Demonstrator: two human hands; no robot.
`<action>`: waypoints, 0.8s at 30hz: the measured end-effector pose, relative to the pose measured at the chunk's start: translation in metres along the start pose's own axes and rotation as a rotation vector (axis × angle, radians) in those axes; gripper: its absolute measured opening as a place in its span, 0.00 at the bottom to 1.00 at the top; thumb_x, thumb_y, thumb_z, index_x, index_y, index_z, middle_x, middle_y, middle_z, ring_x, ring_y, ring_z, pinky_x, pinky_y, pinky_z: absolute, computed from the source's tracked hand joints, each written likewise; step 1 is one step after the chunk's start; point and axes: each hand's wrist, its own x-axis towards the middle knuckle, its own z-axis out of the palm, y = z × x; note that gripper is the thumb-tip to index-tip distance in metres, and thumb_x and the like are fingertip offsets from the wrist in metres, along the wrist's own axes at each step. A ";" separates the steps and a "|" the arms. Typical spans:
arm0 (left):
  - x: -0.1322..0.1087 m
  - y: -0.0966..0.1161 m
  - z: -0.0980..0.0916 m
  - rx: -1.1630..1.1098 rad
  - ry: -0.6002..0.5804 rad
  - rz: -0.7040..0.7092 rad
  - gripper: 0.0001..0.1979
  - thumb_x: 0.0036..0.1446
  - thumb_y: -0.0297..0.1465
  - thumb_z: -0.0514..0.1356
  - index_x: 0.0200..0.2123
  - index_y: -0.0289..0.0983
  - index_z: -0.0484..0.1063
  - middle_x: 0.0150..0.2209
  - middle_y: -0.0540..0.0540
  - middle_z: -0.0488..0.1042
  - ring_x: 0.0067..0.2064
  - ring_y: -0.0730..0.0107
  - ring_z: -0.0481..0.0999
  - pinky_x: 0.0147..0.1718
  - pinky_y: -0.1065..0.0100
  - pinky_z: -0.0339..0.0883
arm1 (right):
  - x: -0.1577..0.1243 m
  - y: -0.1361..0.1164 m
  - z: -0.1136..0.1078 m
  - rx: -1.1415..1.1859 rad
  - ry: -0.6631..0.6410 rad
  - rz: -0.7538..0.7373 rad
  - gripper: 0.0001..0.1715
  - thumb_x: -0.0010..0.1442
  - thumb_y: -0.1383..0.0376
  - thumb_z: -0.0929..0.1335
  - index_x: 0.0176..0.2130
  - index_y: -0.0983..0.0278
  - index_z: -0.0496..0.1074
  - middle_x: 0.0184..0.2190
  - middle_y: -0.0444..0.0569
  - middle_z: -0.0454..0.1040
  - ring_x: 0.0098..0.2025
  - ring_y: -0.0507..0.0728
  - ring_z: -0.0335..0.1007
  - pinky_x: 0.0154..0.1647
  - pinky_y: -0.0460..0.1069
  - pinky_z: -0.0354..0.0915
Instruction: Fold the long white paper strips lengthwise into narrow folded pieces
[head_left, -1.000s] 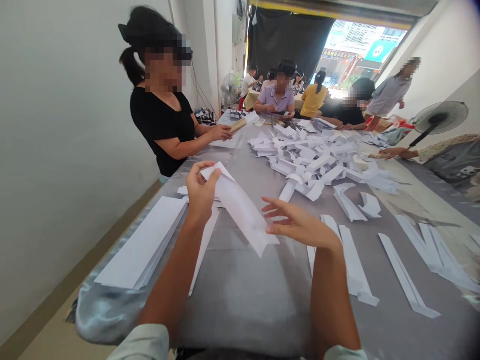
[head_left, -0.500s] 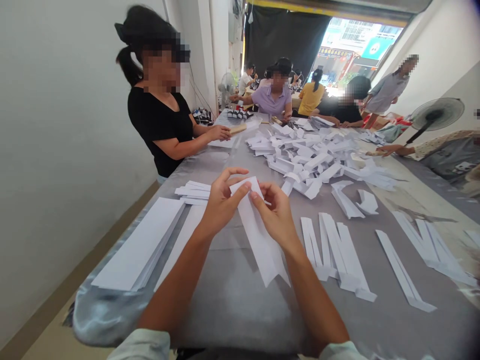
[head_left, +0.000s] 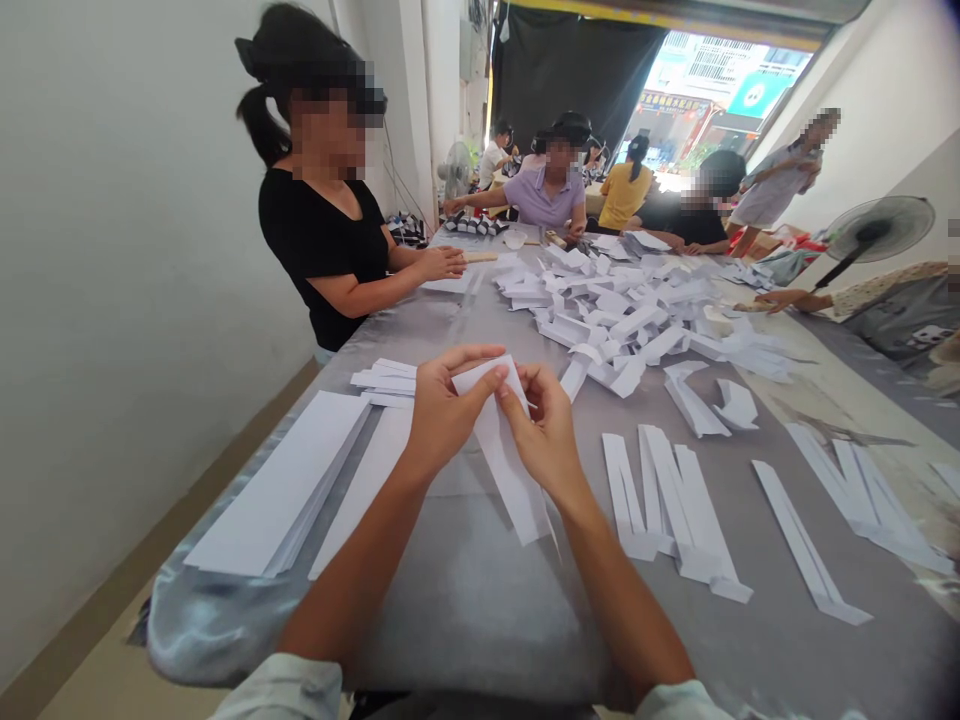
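Note:
Both my hands pinch the far end of a long white paper strip [head_left: 510, 470] above the grey table [head_left: 465, 590]. My left hand [head_left: 442, 410] grips the strip's top left corner between thumb and fingers. My right hand [head_left: 544, 425] is closed on the top right corner, fingers curled over the edge. The strip hangs toward me, its near end resting close to the table. A stack of flat white sheets [head_left: 289, 490] lies left of my left forearm. Several folded strips [head_left: 675, 510] lie just right of my right forearm.
A big heap of folded paper pieces [head_left: 630, 315] fills the table's far middle. A person in a black top [head_left: 322, 240] stands at the left edge pressing paper. More people sit at the far end and right side. A fan [head_left: 881, 230] stands at the right.
One second ago my hands held the strip wide apart, right hand open. They came together at its far end, and the strip now hangs lengthwise toward me and looks narrower.

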 end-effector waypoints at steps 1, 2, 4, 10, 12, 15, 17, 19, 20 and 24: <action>0.000 0.001 0.000 0.010 0.004 0.004 0.12 0.62 0.38 0.72 0.47 0.40 0.86 0.46 0.44 0.87 0.49 0.53 0.85 0.54 0.56 0.76 | 0.000 -0.001 -0.001 0.001 -0.001 0.003 0.11 0.72 0.54 0.69 0.43 0.59 0.72 0.38 0.46 0.76 0.40 0.56 0.72 0.42 0.51 0.67; 0.000 0.001 0.000 0.019 0.008 0.006 0.12 0.63 0.39 0.71 0.46 0.40 0.86 0.45 0.44 0.87 0.48 0.54 0.85 0.53 0.57 0.76 | 0.000 -0.001 -0.001 0.008 -0.002 0.003 0.11 0.71 0.55 0.70 0.43 0.59 0.72 0.38 0.46 0.76 0.40 0.56 0.72 0.41 0.50 0.67; -0.001 0.002 -0.001 0.035 0.015 0.001 0.13 0.63 0.40 0.71 0.46 0.40 0.87 0.44 0.44 0.87 0.45 0.55 0.85 0.48 0.58 0.77 | 0.001 -0.002 -0.004 0.031 -0.007 -0.003 0.10 0.70 0.56 0.71 0.41 0.59 0.73 0.36 0.45 0.75 0.39 0.55 0.72 0.39 0.50 0.67; 0.000 0.001 -0.002 0.086 0.030 0.037 0.12 0.64 0.40 0.71 0.45 0.40 0.87 0.44 0.45 0.87 0.46 0.56 0.85 0.50 0.59 0.75 | 0.004 -0.003 -0.009 0.080 0.005 0.005 0.12 0.69 0.55 0.71 0.39 0.60 0.77 0.33 0.46 0.75 0.36 0.56 0.72 0.37 0.50 0.68; 0.001 0.000 -0.003 0.105 0.021 0.067 0.11 0.64 0.40 0.70 0.44 0.40 0.87 0.44 0.45 0.87 0.46 0.57 0.85 0.51 0.60 0.75 | 0.003 -0.001 -0.008 0.115 0.015 -0.003 0.12 0.68 0.55 0.72 0.38 0.60 0.78 0.32 0.46 0.75 0.37 0.56 0.72 0.38 0.50 0.68; 0.002 0.000 -0.004 0.122 0.001 0.099 0.10 0.66 0.39 0.70 0.44 0.40 0.87 0.43 0.46 0.87 0.46 0.59 0.84 0.51 0.62 0.74 | 0.003 0.002 -0.005 0.167 0.028 -0.012 0.12 0.68 0.55 0.74 0.37 0.61 0.78 0.32 0.46 0.75 0.37 0.57 0.72 0.39 0.51 0.68; 0.003 -0.001 -0.004 0.127 -0.002 0.103 0.10 0.66 0.39 0.69 0.43 0.39 0.86 0.42 0.46 0.87 0.45 0.60 0.84 0.51 0.63 0.74 | 0.003 0.003 -0.003 0.181 0.037 -0.005 0.13 0.67 0.54 0.74 0.37 0.61 0.79 0.33 0.46 0.76 0.37 0.57 0.73 0.38 0.51 0.68; 0.003 -0.002 -0.004 0.124 -0.004 0.099 0.10 0.66 0.39 0.69 0.42 0.39 0.86 0.42 0.46 0.87 0.45 0.60 0.84 0.50 0.62 0.74 | 0.003 0.005 -0.002 0.185 0.044 0.005 0.13 0.66 0.54 0.74 0.38 0.61 0.79 0.34 0.47 0.77 0.37 0.57 0.73 0.38 0.51 0.68; 0.004 -0.002 -0.003 0.120 -0.004 0.098 0.10 0.66 0.39 0.69 0.42 0.39 0.86 0.42 0.46 0.87 0.45 0.60 0.84 0.50 0.62 0.74 | 0.003 0.006 -0.002 0.187 0.049 0.007 0.14 0.66 0.53 0.75 0.38 0.61 0.79 0.34 0.47 0.77 0.37 0.57 0.73 0.38 0.51 0.68; 0.004 -0.003 -0.003 0.105 0.004 0.102 0.11 0.65 0.40 0.70 0.41 0.39 0.86 0.42 0.46 0.87 0.46 0.58 0.84 0.51 0.61 0.74 | 0.004 0.006 -0.003 0.184 0.062 0.023 0.14 0.65 0.53 0.75 0.38 0.61 0.79 0.34 0.48 0.78 0.37 0.57 0.72 0.37 0.51 0.67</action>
